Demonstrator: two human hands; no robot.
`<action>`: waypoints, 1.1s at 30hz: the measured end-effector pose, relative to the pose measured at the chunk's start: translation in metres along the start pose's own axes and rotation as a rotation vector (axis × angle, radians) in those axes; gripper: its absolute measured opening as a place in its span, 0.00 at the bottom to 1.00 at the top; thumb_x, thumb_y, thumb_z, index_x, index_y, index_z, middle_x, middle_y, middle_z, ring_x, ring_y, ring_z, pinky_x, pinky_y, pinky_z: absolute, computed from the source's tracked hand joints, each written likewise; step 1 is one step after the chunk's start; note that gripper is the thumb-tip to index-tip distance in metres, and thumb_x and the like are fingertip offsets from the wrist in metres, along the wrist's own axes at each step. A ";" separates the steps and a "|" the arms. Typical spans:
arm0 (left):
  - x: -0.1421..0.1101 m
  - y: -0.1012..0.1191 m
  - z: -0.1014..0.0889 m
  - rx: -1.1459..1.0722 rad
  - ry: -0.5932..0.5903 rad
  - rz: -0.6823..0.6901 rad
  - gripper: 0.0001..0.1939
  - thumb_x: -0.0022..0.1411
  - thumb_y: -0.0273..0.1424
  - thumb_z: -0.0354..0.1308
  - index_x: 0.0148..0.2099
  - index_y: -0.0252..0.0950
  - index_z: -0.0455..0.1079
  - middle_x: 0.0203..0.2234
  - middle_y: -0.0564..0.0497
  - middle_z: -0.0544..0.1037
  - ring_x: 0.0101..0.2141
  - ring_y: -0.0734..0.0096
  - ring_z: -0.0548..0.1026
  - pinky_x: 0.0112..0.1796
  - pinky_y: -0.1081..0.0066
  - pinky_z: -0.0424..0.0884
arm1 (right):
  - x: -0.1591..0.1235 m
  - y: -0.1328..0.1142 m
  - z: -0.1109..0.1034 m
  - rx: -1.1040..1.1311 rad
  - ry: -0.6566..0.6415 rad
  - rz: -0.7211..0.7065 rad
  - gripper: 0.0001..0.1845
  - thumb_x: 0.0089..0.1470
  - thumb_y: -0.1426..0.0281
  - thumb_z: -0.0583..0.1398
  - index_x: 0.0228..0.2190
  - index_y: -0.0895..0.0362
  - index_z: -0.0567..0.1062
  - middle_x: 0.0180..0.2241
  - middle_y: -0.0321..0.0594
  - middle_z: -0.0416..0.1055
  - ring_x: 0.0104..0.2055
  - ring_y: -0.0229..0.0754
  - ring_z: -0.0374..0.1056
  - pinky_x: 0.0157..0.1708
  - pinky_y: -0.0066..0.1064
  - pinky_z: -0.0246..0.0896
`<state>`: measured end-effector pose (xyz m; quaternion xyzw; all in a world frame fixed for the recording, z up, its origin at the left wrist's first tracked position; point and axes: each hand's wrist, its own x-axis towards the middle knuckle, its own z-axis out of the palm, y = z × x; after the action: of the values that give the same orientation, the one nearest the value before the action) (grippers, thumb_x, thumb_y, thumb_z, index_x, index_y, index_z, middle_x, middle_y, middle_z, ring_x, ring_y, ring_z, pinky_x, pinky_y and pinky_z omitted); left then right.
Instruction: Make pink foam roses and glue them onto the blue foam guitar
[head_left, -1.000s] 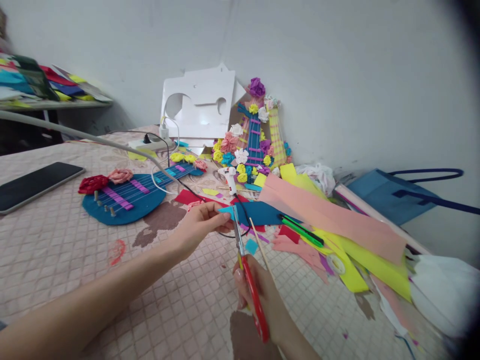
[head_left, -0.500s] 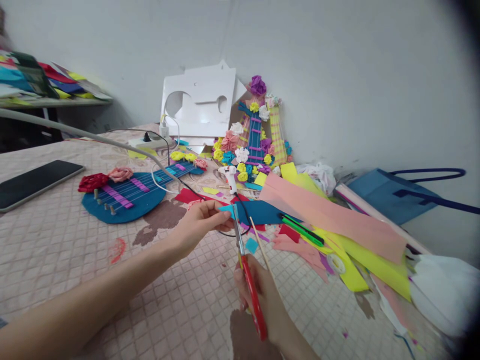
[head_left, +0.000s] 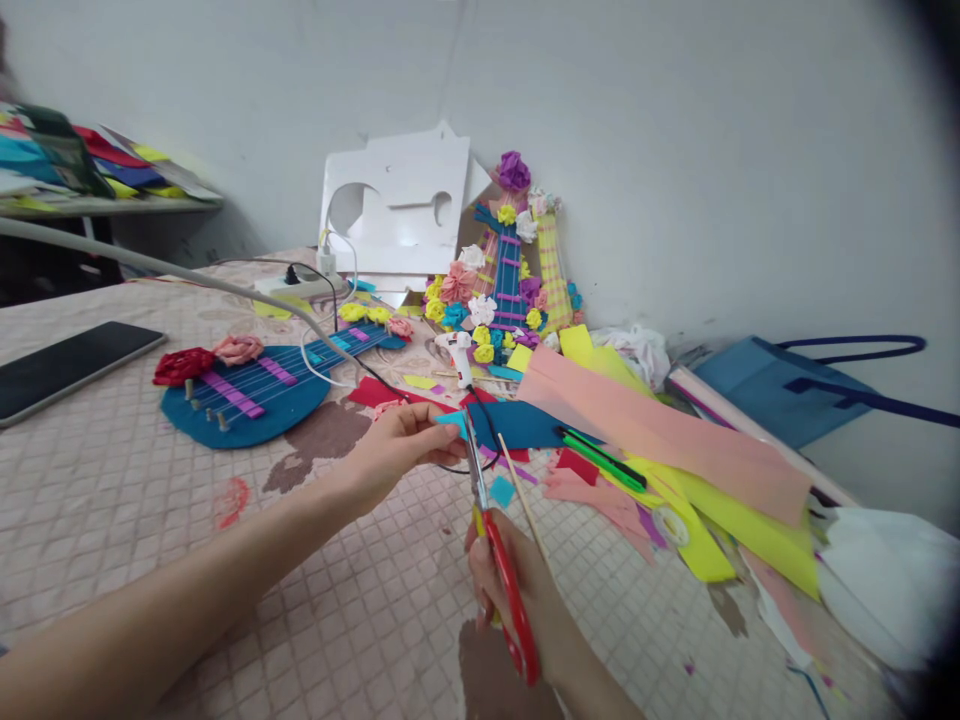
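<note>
Red-handled scissors (head_left: 495, 545), silver blades (head_left: 476, 470), light-blue paper (head_left: 453, 419)

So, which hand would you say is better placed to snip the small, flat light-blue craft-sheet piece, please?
Probably the right hand: it holds the red-and-yellow-handled metal scissors, whose blades are at the light-blue craft-sheet piece. The left hand pinches that piece, so seems better placed to steady it.

The head view looks forward and down — table (head_left: 337, 600) near, wall (head_left: 675, 150) beyond.
</note>
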<state>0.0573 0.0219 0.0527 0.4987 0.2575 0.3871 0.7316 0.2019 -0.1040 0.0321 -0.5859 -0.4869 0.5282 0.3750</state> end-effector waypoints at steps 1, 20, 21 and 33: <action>0.000 0.000 0.000 -0.011 -0.005 -0.006 0.10 0.55 0.34 0.64 0.31 0.33 0.69 0.26 0.51 0.80 0.28 0.73 0.77 0.35 0.72 0.72 | 0.000 0.001 0.000 0.001 0.004 -0.003 0.21 0.52 0.49 0.56 0.30 0.54 0.61 0.18 0.24 0.54 0.14 0.28 0.52 0.13 0.20 0.54; 0.000 -0.002 0.001 -0.048 -0.010 -0.050 0.11 0.51 0.33 0.67 0.29 0.32 0.69 0.25 0.51 0.80 0.29 0.73 0.77 0.35 0.72 0.72 | 0.005 0.013 -0.001 -0.029 0.051 -0.102 0.18 0.56 0.52 0.54 0.29 0.54 0.61 0.18 0.24 0.52 0.13 0.29 0.51 0.12 0.22 0.55; 0.000 -0.002 0.001 -0.049 -0.010 -0.050 0.11 0.50 0.33 0.67 0.29 0.32 0.69 0.25 0.51 0.80 0.29 0.73 0.77 0.35 0.72 0.72 | 0.005 0.013 -0.001 -0.034 0.046 -0.100 0.19 0.56 0.51 0.54 0.29 0.54 0.61 0.17 0.24 0.52 0.13 0.29 0.51 0.12 0.22 0.54; -0.001 -0.002 0.001 -0.026 -0.011 -0.049 0.10 0.52 0.32 0.65 0.29 0.33 0.68 0.26 0.51 0.79 0.30 0.71 0.77 0.38 0.69 0.72 | 0.006 0.008 0.001 -0.027 0.073 -0.084 0.20 0.54 0.50 0.54 0.26 0.53 0.59 0.14 0.23 0.52 0.12 0.30 0.50 0.12 0.23 0.51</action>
<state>0.0582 0.0207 0.0515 0.4847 0.2605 0.3696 0.7487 0.2025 -0.1005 0.0225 -0.5890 -0.5041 0.4836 0.4062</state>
